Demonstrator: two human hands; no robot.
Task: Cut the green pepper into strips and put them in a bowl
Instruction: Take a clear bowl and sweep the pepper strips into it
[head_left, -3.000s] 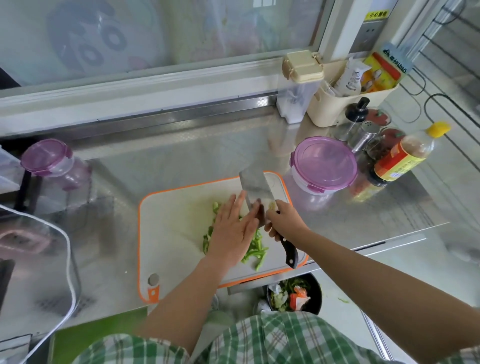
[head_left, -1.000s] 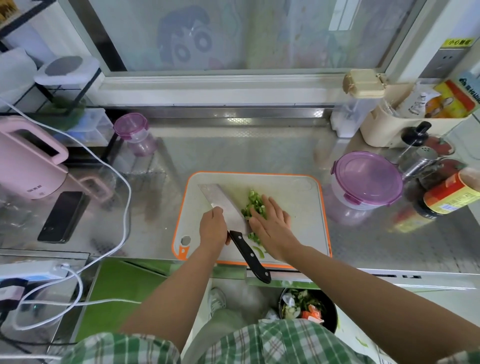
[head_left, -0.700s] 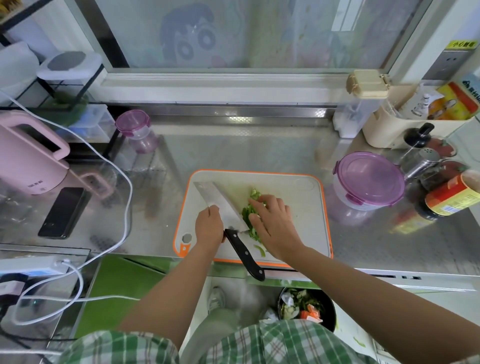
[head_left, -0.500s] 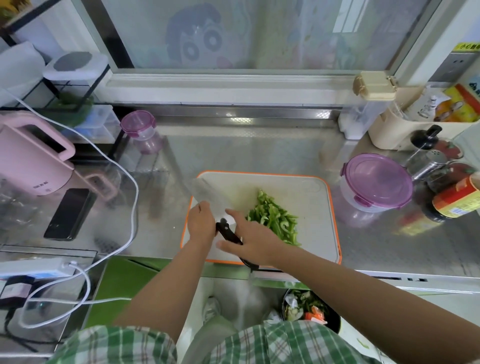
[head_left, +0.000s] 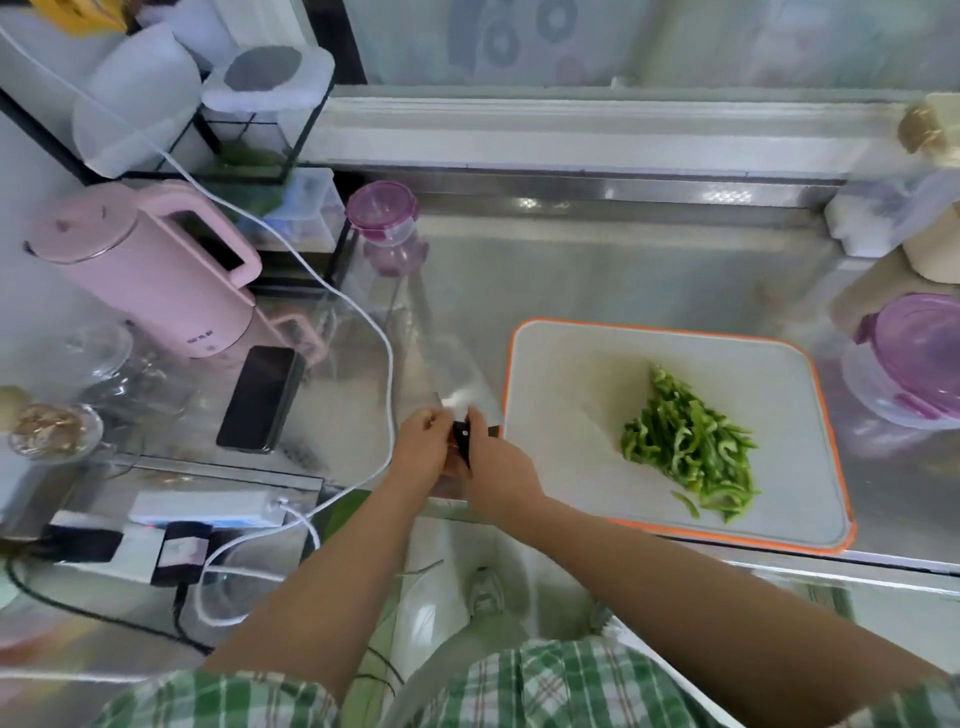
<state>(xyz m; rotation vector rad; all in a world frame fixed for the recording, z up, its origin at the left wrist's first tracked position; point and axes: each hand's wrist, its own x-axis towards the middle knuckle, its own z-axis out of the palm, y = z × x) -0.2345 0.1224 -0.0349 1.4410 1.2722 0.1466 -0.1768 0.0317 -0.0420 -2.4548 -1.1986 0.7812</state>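
Soft, even daylight came through the frosted window (head_left: 623, 41) at twelve o'clock, leaving the scene bright. The steel counter (head_left: 597, 270) gave pale glare toward one o'clock. The knife (head_left: 467, 410) blade was smeared by motion blur. Wide-angle bending curved the edges at nine and three o'clock.

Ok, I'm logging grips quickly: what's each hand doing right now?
Left hand: curled against the knife, grip unclear.
Right hand: grips its handle.

This is a home kitchen. A cutting board (head_left: 571, 374) lies on a steel counter (head_left: 597, 270). Left of the board stands a pink kettle (head_left: 150, 270), right of it a food tub (head_left: 914, 358).
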